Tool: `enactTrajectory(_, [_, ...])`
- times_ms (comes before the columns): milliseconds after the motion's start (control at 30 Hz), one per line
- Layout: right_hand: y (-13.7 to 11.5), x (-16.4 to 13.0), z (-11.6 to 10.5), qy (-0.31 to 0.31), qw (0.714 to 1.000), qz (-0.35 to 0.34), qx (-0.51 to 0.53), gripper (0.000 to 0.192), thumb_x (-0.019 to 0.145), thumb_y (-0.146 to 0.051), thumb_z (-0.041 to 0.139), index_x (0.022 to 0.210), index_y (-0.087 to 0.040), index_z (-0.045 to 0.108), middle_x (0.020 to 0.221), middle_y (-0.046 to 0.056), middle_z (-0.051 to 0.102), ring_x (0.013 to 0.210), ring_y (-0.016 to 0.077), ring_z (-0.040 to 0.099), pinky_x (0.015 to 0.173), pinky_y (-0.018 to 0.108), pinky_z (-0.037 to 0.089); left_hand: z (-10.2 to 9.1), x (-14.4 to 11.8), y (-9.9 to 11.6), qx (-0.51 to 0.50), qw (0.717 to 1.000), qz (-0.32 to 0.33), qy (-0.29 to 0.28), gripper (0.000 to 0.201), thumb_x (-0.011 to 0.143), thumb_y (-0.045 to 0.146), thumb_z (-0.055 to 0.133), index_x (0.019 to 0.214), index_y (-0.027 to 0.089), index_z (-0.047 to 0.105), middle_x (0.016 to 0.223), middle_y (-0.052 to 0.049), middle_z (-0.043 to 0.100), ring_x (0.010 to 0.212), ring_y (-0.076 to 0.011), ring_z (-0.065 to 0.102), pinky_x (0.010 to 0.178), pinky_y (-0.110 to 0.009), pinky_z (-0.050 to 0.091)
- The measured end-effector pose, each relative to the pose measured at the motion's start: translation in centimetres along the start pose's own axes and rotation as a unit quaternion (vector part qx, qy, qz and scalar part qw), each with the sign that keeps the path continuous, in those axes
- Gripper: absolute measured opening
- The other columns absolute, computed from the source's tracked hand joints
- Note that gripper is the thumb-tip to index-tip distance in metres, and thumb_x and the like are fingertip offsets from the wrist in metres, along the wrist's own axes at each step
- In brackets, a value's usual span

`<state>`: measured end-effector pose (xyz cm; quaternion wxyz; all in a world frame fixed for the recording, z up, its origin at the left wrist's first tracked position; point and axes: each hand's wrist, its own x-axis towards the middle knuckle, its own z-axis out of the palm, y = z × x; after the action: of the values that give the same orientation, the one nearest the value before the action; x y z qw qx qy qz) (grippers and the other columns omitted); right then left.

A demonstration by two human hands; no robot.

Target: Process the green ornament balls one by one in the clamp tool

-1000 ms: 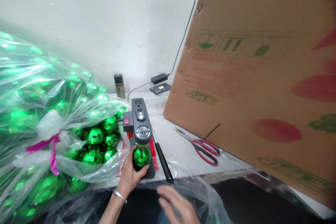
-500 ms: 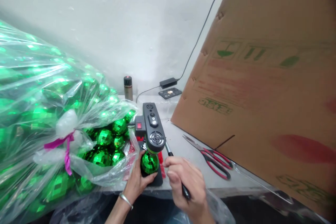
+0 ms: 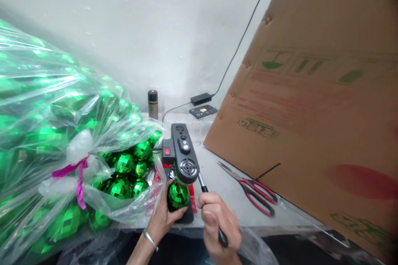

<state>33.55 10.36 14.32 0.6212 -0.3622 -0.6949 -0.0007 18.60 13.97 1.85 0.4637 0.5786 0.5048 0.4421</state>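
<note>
My left hand (image 3: pixel 164 211), with a silver bangle at the wrist, is curled around a shiny green faceted ball ornament (image 3: pixel 178 195). The ball sits under the rounded head of a small black bench device (image 3: pixel 185 149) with a red switch (image 3: pixel 167 151) on its side. My right hand (image 3: pixel 220 225) is closed around the black grip of a lever (image 3: pixel 202 183) that slants up along the device's right side. Whether the ball touches the head is hard to tell. Red material (image 3: pixel 193 198) shows behind the device's base.
A clear plastic bag (image 3: pixel 62 91) full of green balls, with a pink tie (image 3: pixel 81 182), fills the left. Red-handled scissors (image 3: pixel 258 192) lie right of my hands, beside a large cardboard box (image 3: pixel 304 103). Behind are a dark-capped bottle (image 3: pixel 153 104), a phone (image 3: pixel 203 111) and a power adapter (image 3: pixel 200 99).
My right hand and the lever grip sit slightly lower in the view. The left hand keeps its hold on the ball. The whole view has shifted a little.
</note>
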Motion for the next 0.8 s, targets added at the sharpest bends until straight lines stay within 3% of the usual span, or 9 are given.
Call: enactTrajectory(800, [0.1,-1.5,1.1,0.052,0.998,0.035,0.022,0.028,0.106,-0.013,0.043,0.081,-0.022,0.053,0.072,0.0,0.057,0.06,0.0126,0.057,0.054,0.025,0.046,0.2,0.1,-0.9,0.026,1.0,-0.008,0.0,0.083,0.068,0.04,0.082,0.143,0.019,0.054,0.144,-0.017,0.065,0.138,-0.0395,0.06,0.12,-0.056,0.045])
